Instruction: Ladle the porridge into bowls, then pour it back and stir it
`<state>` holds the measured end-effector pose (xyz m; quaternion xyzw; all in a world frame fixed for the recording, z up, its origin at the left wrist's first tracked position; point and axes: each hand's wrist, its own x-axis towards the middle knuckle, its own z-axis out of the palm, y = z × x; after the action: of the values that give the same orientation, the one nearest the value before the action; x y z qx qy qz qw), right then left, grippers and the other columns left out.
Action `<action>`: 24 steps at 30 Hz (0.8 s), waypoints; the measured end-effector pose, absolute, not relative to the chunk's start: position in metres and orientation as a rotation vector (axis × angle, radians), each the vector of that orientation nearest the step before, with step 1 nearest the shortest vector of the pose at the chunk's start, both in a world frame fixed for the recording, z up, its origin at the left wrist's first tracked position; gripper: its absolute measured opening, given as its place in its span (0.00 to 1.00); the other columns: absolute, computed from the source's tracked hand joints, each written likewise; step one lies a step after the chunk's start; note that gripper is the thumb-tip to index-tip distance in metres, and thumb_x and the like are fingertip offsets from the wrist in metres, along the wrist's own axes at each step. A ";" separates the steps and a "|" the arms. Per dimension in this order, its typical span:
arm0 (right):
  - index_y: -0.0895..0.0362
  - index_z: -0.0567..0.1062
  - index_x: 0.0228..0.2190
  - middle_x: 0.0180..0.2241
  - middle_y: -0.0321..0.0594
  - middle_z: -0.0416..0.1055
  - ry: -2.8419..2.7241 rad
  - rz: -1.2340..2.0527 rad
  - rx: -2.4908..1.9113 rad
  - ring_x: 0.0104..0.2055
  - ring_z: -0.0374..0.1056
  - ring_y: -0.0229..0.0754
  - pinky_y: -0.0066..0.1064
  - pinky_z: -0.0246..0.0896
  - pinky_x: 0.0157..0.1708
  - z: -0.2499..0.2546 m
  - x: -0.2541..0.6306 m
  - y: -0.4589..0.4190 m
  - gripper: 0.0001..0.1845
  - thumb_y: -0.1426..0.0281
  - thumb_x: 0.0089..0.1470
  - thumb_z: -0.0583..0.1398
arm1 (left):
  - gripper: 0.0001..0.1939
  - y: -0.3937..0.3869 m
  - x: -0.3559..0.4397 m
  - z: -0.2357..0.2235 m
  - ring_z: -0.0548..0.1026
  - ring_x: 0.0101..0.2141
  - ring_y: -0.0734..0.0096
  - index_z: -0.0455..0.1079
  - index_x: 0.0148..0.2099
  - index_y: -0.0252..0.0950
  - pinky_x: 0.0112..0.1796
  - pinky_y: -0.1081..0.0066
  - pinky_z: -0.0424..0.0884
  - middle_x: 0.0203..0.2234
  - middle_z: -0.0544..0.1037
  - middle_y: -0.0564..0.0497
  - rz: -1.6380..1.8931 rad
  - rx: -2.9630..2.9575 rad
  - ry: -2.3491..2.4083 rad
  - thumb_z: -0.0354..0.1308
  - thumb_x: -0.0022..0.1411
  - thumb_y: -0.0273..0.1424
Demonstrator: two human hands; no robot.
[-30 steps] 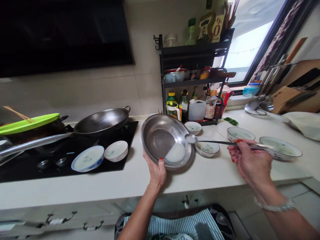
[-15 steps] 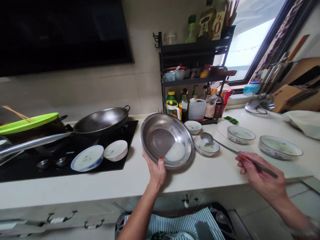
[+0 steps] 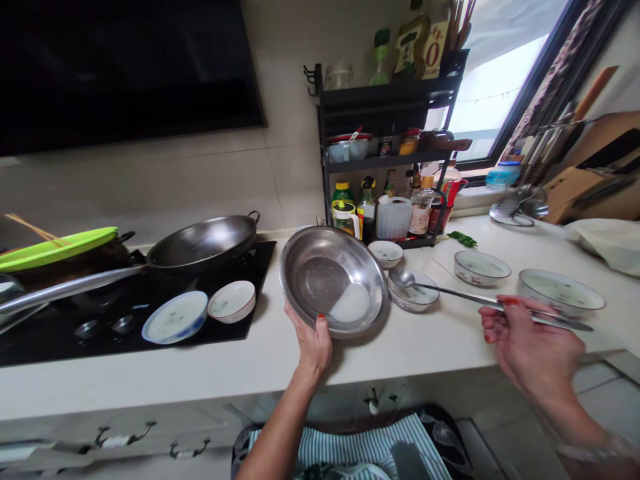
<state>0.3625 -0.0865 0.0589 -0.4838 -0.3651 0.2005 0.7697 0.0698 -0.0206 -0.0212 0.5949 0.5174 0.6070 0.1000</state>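
Note:
My left hand (image 3: 313, 343) grips the near rim of a wide metal basin (image 3: 310, 273), tilted so that a small pool of whitish liquid (image 3: 351, 303) gathers at its lower right. In my right hand (image 3: 535, 340) is the handle of a long metal ladle (image 3: 457, 293). Its bowl hangs over the left rim of a small patterned bowl (image 3: 415, 303) just right of the basin. That bowl holds pale liquid with green bits. Similar filled bowls stand behind it (image 3: 386, 253) and to its right (image 3: 481, 267), with a larger one (image 3: 560, 292) farther right.
On the black cooktop (image 3: 125, 353) stand a wok (image 3: 205, 243), a blue-rimmed bowl (image 3: 175, 319) and a white bowl (image 3: 232, 302). A black rack (image 3: 390, 97) of bottles rises behind the basin. Green leaves (image 3: 463, 239) and several metal utensils (image 3: 520, 203) lie toward the window.
My right hand has turned and shifted slightly right. The ladle's bowl has moved left toward the small bowl's rim, its handle now nearer level. My left hand and the basin stay put.

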 end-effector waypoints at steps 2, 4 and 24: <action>0.55 0.73 0.33 0.20 0.36 0.73 -0.770 0.458 -1.050 0.17 0.66 0.37 0.25 0.59 0.10 0.062 0.350 -0.083 0.18 0.56 0.48 0.68 | 0.38 -0.020 0.070 -0.022 0.35 0.69 0.53 0.37 0.70 0.22 0.66 0.51 0.29 0.69 0.46 0.33 1.790 1.749 1.532 0.46 0.63 0.32; 0.56 0.73 0.34 0.21 0.37 0.73 -0.843 0.449 -1.072 0.16 0.65 0.37 0.26 0.61 0.10 0.060 0.335 -0.081 0.19 0.55 0.48 0.67 | 0.38 -0.021 0.070 -0.021 0.35 0.69 0.53 0.38 0.70 0.22 0.66 0.51 0.29 0.69 0.46 0.32 1.790 1.748 1.536 0.46 0.63 0.32; 0.58 0.70 0.34 0.20 0.39 0.74 -0.933 0.594 -1.126 0.15 0.65 0.37 0.27 0.61 0.10 0.047 0.306 -0.059 0.23 0.52 0.48 0.66 | 0.38 -0.023 0.071 -0.014 0.36 0.69 0.55 0.37 0.70 0.23 0.67 0.52 0.32 0.70 0.42 0.33 1.825 1.745 1.501 0.46 0.63 0.31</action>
<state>0.3061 -0.0592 0.0472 -0.5064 -0.4196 0.2672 0.7044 0.0714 -0.0226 -0.0139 0.5908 0.5084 0.6181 0.1019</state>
